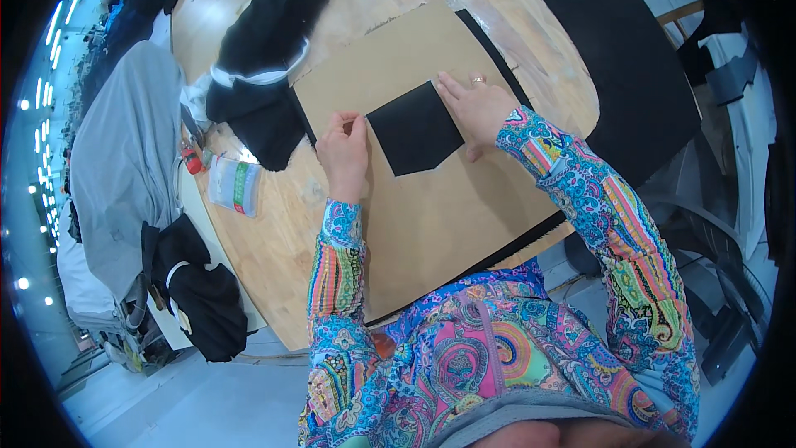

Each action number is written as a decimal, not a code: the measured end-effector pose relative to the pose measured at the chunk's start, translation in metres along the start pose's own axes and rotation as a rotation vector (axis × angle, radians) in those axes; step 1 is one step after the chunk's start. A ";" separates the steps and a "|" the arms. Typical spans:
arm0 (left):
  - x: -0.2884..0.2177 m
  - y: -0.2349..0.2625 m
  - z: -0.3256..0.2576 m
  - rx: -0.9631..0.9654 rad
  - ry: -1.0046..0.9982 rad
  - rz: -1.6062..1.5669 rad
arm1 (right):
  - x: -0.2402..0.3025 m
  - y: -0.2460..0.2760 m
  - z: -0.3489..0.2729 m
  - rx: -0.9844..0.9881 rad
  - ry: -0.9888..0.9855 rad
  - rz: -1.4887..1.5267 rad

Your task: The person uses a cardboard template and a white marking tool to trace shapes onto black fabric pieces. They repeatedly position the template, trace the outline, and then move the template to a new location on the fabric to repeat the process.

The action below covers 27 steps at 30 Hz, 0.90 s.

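While the black pocket-shaped piece (416,127) lies flat on the brown paper pattern (431,224) mid-table, its left corner is pinched by the left hand (342,152) and its right edge is pressed under the open right hand (474,108). Placement looks done; marking or cutting seems outstanding. Black cloth (618,58) beneath is largely covered.

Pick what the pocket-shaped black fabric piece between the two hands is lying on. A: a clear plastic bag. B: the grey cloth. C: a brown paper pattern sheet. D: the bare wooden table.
C: the black pocket piece lies flat on the brown paper sheet, with the left hand and right hand at its edges.
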State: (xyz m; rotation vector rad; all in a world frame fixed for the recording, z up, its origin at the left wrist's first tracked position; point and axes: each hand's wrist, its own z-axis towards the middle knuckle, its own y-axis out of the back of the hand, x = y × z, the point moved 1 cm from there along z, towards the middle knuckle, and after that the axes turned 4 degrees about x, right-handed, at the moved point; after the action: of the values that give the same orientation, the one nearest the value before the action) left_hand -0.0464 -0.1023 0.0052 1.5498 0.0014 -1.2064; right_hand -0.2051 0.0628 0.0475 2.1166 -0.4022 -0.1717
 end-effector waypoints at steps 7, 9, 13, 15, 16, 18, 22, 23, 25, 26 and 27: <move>-0.003 -0.001 -0.007 0.044 -0.026 0.103 | 0.001 0.001 0.000 0.004 -0.003 -0.018; -0.006 0.003 -0.025 0.076 -0.048 0.109 | 0.001 0.002 -0.001 0.012 -0.006 -0.015; -0.016 0.011 -0.064 0.171 -0.047 0.093 | 0.000 0.001 -0.001 -0.009 -0.003 -0.005; -0.016 0.013 -0.077 0.187 -0.057 0.080 | 0.001 -0.001 0.000 -0.019 -0.002 -0.008; -0.016 0.013 -0.078 0.181 -0.072 0.082 | 0.001 -0.001 0.000 -0.022 -0.004 -0.012; -0.014 0.011 -0.081 0.173 -0.105 0.088 | 0.000 -0.002 0.000 -0.028 -0.009 -0.018; -0.021 0.011 -0.083 0.280 0.106 -0.281 | 0.000 -0.002 0.000 -0.031 -0.007 -0.013; -0.028 0.008 -0.085 0.320 0.164 -0.405 | 0.000 -0.002 0.001 -0.031 -0.008 -0.009; -0.034 -0.003 -0.089 0.358 0.215 -0.555 | -0.001 -0.003 0.002 -0.032 -0.008 0.008; -0.031 -0.012 -0.092 0.353 0.209 -0.579 | -0.001 -0.004 0.003 -0.035 -0.003 0.021; -0.028 -0.019 -0.093 0.347 0.204 -0.603 | -0.001 -0.005 0.003 -0.038 0.002 0.033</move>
State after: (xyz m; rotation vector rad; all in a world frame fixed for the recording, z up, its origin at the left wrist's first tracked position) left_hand -0.0078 -0.0112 -0.0032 2.0577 0.4414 -1.5631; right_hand -0.2056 0.0631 0.0421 2.0713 -0.4291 -0.1566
